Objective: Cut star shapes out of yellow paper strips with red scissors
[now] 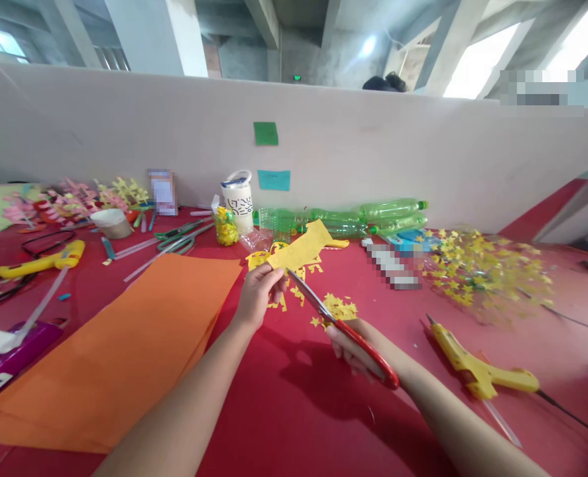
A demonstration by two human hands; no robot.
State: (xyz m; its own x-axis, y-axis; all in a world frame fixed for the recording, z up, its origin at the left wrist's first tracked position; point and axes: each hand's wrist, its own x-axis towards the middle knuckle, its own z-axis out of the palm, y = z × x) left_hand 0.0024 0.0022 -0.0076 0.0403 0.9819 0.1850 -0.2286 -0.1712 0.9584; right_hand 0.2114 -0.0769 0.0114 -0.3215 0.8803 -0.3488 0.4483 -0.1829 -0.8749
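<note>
My left hand point(258, 291) pinches the lower left end of a yellow sheet point(306, 245), held up above the red table. In my right hand point(356, 348) are red-handled scissors point(358, 344), their blades pointing up and left. The blade tips are beside my left fingers, at the sheet's lower edge; whether they touch it I cannot tell. Behind and under the blades lies a small pile of yellow cut stars point(339, 307). Yellow paper scraps point(298, 295) with cut-outs are spread beneath the sheet.
Orange sheets point(124, 344) cover the left side of the red table point(284, 411). A yellow glue gun point(477, 364) lies right, another point(40, 262) far left. Green plastic bottles point(343, 222) and a white cup point(238, 202) stand or lie near the partition point(199, 132). Yellow star stems point(482, 271) spread at right.
</note>
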